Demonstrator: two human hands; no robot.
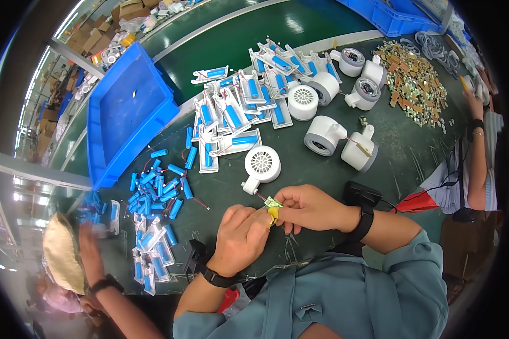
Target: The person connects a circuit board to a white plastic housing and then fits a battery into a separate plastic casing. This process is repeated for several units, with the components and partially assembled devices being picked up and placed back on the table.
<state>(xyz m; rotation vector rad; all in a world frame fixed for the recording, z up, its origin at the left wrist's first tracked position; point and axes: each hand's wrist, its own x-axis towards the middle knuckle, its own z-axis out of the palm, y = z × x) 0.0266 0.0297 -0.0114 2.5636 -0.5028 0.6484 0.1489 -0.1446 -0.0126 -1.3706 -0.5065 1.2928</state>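
My left hand (pixel 240 234) and my right hand (pixel 305 206) meet over the dark table (pixel 311 169), pinching a small green circuit board (pixel 274 201) between their fingertips. A yellow cot covers one fingertip (pixel 272 213). Thin wires run from the board to a white round fan housing (pixel 262 165) lying just beyond my hands. Both wrists wear black bands.
Blue cylindrical batteries (pixel 155 186) lie heaped at left, with white holders carrying batteries (pixel 237 107) behind. More white fan housings (pixel 345 141) sit at right, beside a pile of small circuit boards (pixel 415 85). A blue bin (pixel 124 113) stands at back left. Other people's arms show at left (pixel 96 265) and right (pixel 478 147).
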